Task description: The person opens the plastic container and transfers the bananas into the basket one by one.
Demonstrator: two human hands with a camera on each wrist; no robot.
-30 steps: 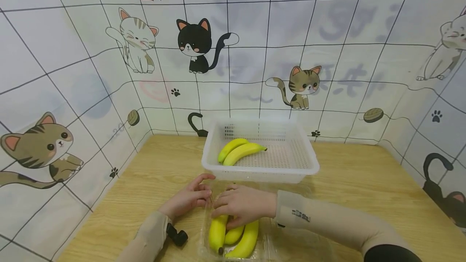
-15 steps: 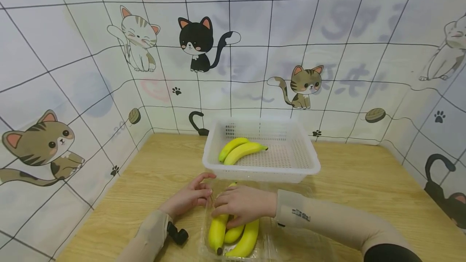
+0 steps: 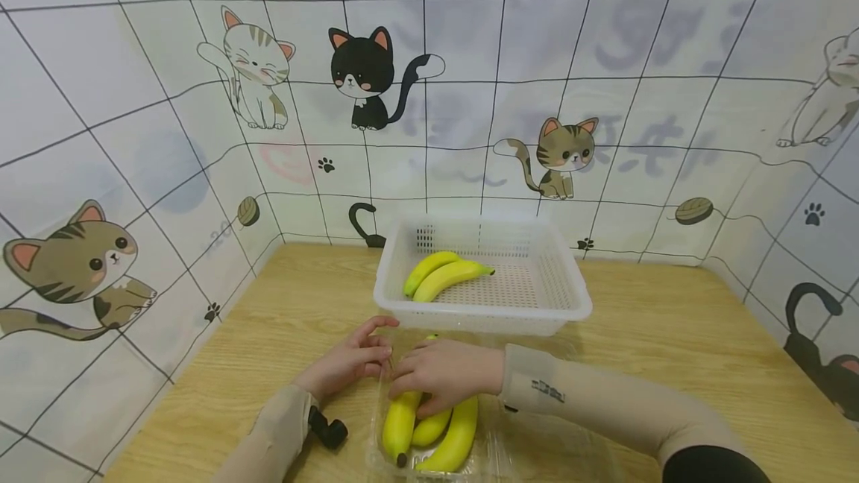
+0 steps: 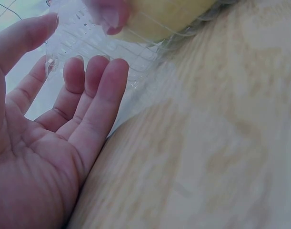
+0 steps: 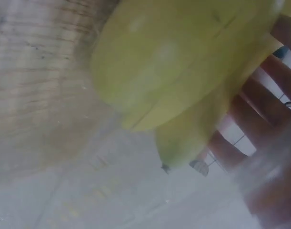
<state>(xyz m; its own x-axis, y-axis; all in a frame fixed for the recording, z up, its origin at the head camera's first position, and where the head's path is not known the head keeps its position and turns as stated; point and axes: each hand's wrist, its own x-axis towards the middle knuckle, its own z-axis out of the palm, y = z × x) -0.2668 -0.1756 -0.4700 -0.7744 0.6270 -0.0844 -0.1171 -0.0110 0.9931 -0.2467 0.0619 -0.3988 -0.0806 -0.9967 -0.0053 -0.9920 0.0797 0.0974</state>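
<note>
In the head view a clear plastic container (image 3: 493,461) at the front holds several yellow bananas. My right hand (image 3: 448,375) reaches in from the right and grips the left banana (image 3: 400,427), its fingers draped over the far side and its thumb on the near side. Another banana (image 3: 456,438) lies along the right of the container. My left hand (image 3: 345,367) rests by the container's left rim, fingers relaxed and slightly bent, fingertips right at the plastic wall. In the left wrist view the palm (image 4: 35,157) faces up, thumb apart from the fingers. The right wrist view shows bananas (image 5: 174,62) through the plastic.
A white perforated basket (image 3: 570,297) stands just behind the container and holds two bananas (image 3: 446,278). The wooden table (image 3: 671,334) meets walls printed with cartoon cats. A black device (image 3: 327,431) sits on the left wrist.
The right hand has shifted very slightly left, and the gripped banana's near end has slid a little left. The head view has tilted slightly; the left hand keeps its place at the rim.
</note>
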